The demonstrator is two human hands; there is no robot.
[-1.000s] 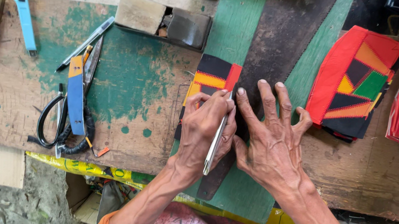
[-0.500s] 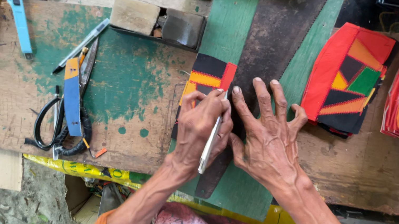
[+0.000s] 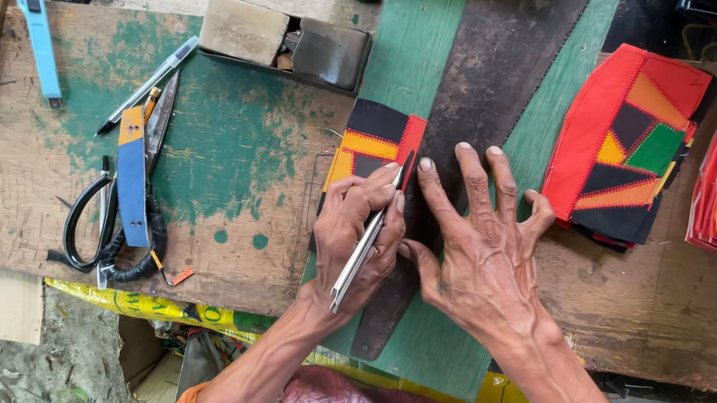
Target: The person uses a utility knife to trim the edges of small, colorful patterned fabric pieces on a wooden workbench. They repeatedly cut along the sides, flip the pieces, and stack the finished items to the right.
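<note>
I read the left hand (image 3: 360,231) as closed around a slim metal blade (image 3: 366,241), fingers wrapped on its handle. The blade's long axis runs from the wrist up and slightly right, its tip at the right edge of the patchwork piece (image 3: 372,148). That piece, black, orange and red, lies on the green board (image 3: 422,39), directly ahead of the left hand and touching it.

The right hand (image 3: 481,245) lies flat, fingers spread apart, pressing down on the dark saw blade (image 3: 494,70), which crosses the board on a diagonal. It grips nothing. The saw's left edge sits just beside the blade tip, parallel to the cutting line.

The left hand is the nearer to the patchwork piece; the right is just beside it, across the saw's edge.

Scissors (image 3: 109,229) lie well apart to the left.
</note>
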